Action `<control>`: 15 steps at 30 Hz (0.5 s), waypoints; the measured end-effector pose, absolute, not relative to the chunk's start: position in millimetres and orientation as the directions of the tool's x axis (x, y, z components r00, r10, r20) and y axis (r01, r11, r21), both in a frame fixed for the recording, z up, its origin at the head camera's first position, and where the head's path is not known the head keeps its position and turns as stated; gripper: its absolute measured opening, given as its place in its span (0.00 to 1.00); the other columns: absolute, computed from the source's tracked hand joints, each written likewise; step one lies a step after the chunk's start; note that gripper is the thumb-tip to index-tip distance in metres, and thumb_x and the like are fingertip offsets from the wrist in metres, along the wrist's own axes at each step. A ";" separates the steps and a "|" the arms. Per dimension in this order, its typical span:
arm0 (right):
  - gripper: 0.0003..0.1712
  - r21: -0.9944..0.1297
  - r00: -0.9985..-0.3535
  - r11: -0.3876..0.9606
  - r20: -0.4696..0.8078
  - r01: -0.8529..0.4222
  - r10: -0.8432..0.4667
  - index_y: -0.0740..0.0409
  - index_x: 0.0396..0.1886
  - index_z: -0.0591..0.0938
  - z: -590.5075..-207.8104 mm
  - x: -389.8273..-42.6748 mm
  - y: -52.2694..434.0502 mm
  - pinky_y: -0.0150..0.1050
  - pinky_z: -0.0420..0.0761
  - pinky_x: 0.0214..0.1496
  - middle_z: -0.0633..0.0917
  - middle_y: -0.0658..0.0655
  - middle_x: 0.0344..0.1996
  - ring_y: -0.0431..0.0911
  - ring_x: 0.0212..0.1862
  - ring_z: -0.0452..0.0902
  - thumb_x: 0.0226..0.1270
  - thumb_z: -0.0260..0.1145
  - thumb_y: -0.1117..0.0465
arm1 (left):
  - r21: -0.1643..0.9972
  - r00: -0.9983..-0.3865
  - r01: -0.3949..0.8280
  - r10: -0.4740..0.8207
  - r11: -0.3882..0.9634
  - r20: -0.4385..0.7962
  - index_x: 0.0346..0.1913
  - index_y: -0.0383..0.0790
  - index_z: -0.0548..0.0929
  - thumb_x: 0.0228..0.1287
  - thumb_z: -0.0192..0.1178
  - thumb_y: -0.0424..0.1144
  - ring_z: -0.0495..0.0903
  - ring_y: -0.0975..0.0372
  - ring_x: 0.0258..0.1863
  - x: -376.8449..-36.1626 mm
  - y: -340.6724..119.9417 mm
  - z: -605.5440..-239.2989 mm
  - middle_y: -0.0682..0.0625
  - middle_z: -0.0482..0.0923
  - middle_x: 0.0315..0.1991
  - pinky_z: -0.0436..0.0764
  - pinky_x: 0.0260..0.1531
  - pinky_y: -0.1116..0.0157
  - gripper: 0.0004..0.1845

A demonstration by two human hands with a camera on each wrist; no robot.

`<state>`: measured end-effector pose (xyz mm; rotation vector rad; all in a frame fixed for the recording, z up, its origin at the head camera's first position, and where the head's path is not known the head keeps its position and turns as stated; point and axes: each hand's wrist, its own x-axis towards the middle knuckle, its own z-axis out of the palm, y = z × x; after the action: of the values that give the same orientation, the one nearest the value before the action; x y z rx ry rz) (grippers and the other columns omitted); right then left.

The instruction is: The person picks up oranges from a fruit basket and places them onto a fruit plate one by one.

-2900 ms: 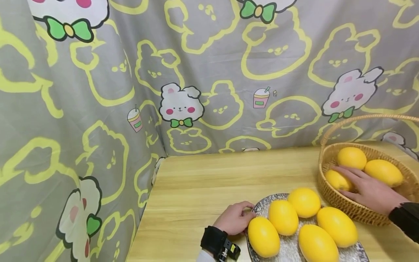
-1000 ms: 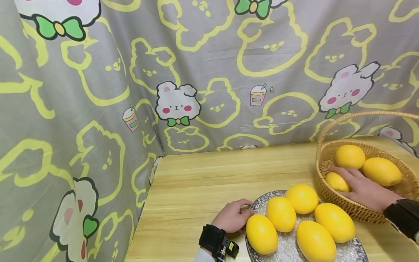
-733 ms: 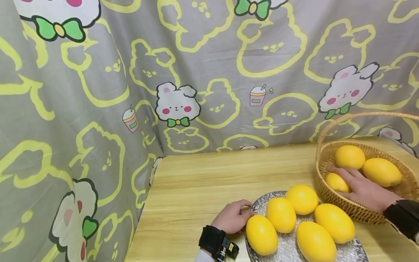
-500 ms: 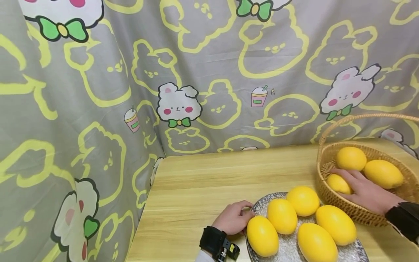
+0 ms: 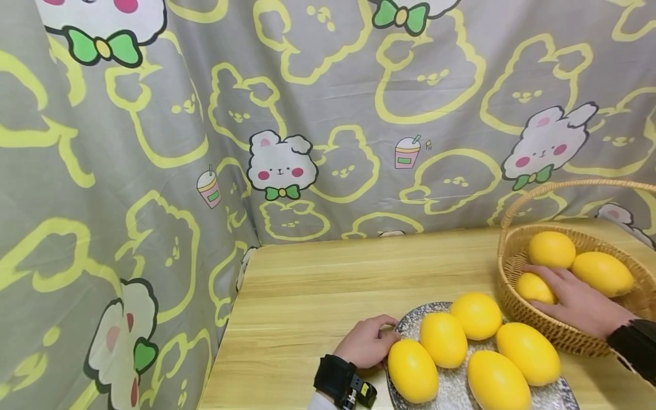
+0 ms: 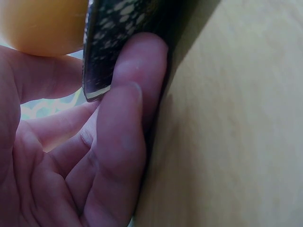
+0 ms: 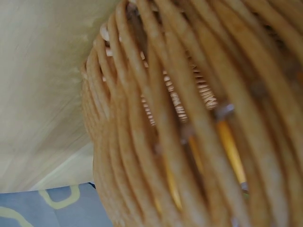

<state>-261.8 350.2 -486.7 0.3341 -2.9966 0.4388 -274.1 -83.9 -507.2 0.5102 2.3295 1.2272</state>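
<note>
A yellow oval fruit (image 5: 534, 288) lies at the left inside of the wicker basket (image 5: 543, 330). My right hand (image 5: 579, 299) grips it, thumb at the near side and fingers over the top. The right wrist view is filled by the basket's weave, with yellow showing through the gaps. My left hand (image 5: 364, 343) holds the rim of a speckled grey plate (image 5: 456, 384). In the left wrist view its thumb (image 6: 42, 75) is on the upper side and fingertips (image 6: 142, 59) are under the plate. Several similar yellow fruits (image 5: 443, 340) lie on the plate.
Two more yellow fruits (image 5: 552, 249) sit behind and right of the gripped one. The basket's tall handle (image 5: 574, 185) arches over the far side. The wooden table (image 5: 318, 285) ends at a printed grey curtain (image 5: 338, 102) behind and left.
The right hand and its fruit have shifted slightly rightward inside the basket. The left hand stays at the plate's rim; the head view has drifted a little.
</note>
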 end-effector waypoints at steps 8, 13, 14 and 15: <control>0.41 -0.271 -0.970 0.937 0.158 -0.222 -0.184 0.61 0.73 0.66 -485.5 -260.9 350.7 0.69 0.74 0.52 0.69 0.79 0.63 0.73 0.59 0.67 0.70 0.72 0.46 | 0.832 -0.829 0.096 0.507 0.546 -0.236 0.63 0.50 0.83 0.76 0.59 0.50 0.76 0.65 0.15 -273.5 -83.7 -506.9 0.57 0.79 0.18 0.72 0.19 0.70 0.18; 0.44 -0.282 -0.970 0.936 0.181 -0.211 -0.164 0.61 0.73 0.65 -483.2 -258.4 348.7 0.67 0.74 0.52 0.69 0.79 0.63 0.72 0.60 0.65 0.68 0.73 0.45 | 0.829 -0.831 0.095 0.502 0.551 -0.238 0.62 0.52 0.83 0.76 0.58 0.51 0.76 0.65 0.14 -273.3 -83.7 -508.3 0.57 0.79 0.17 0.73 0.19 0.70 0.18; 0.44 -0.285 -0.970 0.936 0.185 -0.209 -0.160 0.61 0.73 0.65 -483.2 -258.0 348.5 0.67 0.74 0.51 0.68 0.79 0.63 0.72 0.60 0.65 0.68 0.73 0.45 | 0.829 -0.831 0.096 0.503 0.551 -0.238 0.62 0.52 0.83 0.76 0.58 0.51 0.76 0.65 0.14 -273.4 -83.8 -508.6 0.57 0.79 0.17 0.73 0.19 0.70 0.18; 0.44 -0.291 -0.970 0.934 0.185 -0.208 -0.158 0.62 0.74 0.65 -483.5 -257.7 348.5 0.67 0.73 0.52 0.67 0.79 0.63 0.72 0.60 0.64 0.69 0.72 0.46 | 0.829 -0.831 0.096 0.503 0.551 -0.238 0.62 0.52 0.83 0.76 0.58 0.51 0.76 0.65 0.14 -273.5 -83.7 -508.8 0.57 0.79 0.17 0.73 0.19 0.70 0.18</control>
<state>-257.7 348.5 -483.5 0.2797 -2.9326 0.4672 -273.5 -83.7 -508.8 0.4847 2.3362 1.2092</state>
